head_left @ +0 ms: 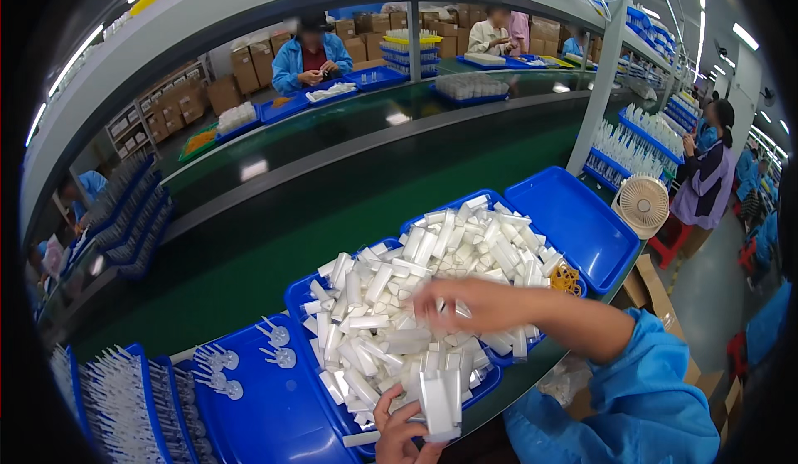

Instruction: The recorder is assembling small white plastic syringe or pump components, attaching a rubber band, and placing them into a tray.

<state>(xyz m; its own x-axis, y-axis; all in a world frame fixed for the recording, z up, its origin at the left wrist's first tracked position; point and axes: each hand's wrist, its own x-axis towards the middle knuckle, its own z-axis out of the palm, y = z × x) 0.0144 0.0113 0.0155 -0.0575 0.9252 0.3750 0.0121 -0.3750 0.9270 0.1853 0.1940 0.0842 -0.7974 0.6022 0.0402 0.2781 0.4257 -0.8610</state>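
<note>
My left hand (401,436) is at the lower middle, its fingers closed round a small bundle of white rectangular plastic pieces (440,402) standing side by side. My right hand (455,304) reaches in from the right over a heap of loose white pieces (378,285). Motion smears its fingers, so whether anything is in them does not show. The heap fills two blue trays (293,294) side by side and rises above their rims. At its right end lies a clump of yellow rubber bands (566,279).
A blue tray (266,406) with several clear round-based parts (278,335) stands left, beside stacked trays (137,397) of similar parts. At right are another blue tray (573,223) and a beige fan (644,205). A green conveyor (291,231) runs behind; co-workers sit across it.
</note>
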